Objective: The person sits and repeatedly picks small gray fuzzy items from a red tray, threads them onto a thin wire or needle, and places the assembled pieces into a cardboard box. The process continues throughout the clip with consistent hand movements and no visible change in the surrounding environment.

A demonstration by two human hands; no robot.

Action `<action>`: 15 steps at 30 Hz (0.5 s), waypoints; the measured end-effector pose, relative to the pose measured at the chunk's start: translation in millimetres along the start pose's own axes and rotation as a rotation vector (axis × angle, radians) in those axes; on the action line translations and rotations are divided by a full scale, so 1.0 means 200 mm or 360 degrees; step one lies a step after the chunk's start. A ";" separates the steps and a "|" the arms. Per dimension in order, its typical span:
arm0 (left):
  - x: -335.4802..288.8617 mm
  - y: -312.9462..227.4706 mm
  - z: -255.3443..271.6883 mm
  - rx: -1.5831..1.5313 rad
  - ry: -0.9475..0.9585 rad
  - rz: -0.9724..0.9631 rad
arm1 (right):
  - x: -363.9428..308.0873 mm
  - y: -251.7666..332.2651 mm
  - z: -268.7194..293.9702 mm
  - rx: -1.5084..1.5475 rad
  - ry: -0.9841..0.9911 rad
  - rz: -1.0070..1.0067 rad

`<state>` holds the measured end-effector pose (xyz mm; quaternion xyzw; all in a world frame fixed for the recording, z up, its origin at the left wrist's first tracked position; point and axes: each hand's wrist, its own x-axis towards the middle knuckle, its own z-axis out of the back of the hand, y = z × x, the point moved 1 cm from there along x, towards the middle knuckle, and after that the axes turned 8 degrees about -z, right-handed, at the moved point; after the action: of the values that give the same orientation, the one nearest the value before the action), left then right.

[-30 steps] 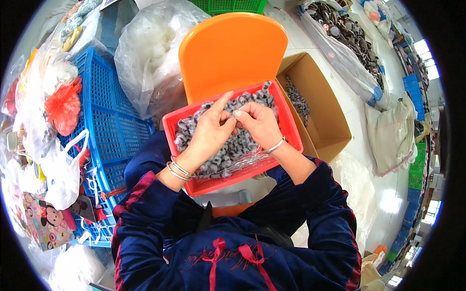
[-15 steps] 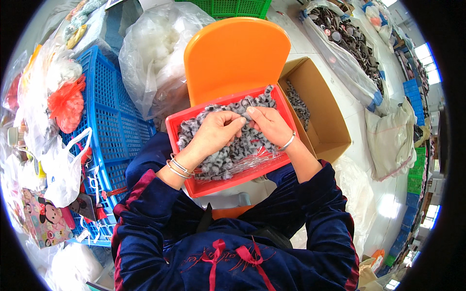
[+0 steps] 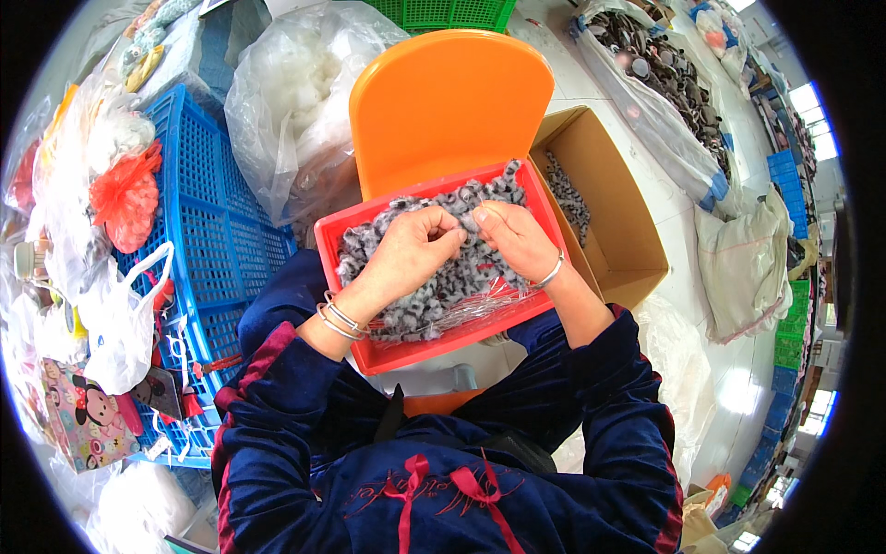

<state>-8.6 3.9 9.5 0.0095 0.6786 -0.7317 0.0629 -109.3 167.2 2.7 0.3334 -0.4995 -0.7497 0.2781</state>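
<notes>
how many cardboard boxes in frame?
1. The open cardboard box sits on the floor right of the orange chair, beside the red tray under both hands, a few grey fuzzy pieces inside. Others may be hidden behind bags.

A pale floor (image 3: 664, 198) is seen, bright with daylight from windows (image 3: 812, 120) at the far right. An orange chair (image 3: 448, 102) is set ahead, a blue crate (image 3: 217, 231) to its left, a green crate (image 3: 443, 11) behind. An open cardboard box (image 3: 618, 222) is placed on the right. Clear bags (image 3: 295, 102) are heaped around, and white sacks (image 3: 743, 263) are slumped on the right.
</notes>
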 end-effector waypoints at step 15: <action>0.04 0.07 0.01 -0.0351 -0.0173 -0.0186 | -0.11 0.03 0.51 -0.0215 -0.0899 0.0062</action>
<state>-14.7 1.3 -4.6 -0.0768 0.7498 -0.6547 0.0577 -173.6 238.9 42.0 0.0826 -0.5124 -0.8389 0.1640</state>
